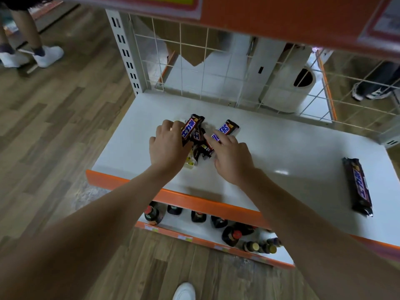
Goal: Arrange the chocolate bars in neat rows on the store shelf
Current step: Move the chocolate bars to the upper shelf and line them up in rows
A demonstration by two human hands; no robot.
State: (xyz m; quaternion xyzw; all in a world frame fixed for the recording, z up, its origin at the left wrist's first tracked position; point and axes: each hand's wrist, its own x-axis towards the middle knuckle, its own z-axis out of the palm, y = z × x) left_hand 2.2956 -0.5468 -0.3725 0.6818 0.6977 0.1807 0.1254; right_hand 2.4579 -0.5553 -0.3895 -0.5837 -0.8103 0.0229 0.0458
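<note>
On the white shelf (pixel 270 148), toward its left half, lies a loose pile of chocolate bars (pixel 200 144) in dark brown wrappers. My left hand (pixel 167 146) grips one bar (pixel 190 129) from the pile, fingers and thumb curled round it; its wrapper shows blue Chinese characters outlined in white. My right hand (pixel 232 158) rests on the pile with the fingers spread and nearly straight, the index finger lying across a second bar (pixel 225 131) whose wrapper reads, in part, "SNICKERS" in blue letters. Further bars beneath are crossed at odd angles, their print too small to read. A single bar (pixel 358 186) lies well apart, near the shelf's right edge, lengthwise toward me, bearing the same blue characters. The shelf's front lip (pixel 194 200) is orange. On the lower shelf (pixel 194 231) stand dark bottles (pixel 231 234) with red and gold caps. A wire grid (pixel 216 68) backs the shelf.
</note>
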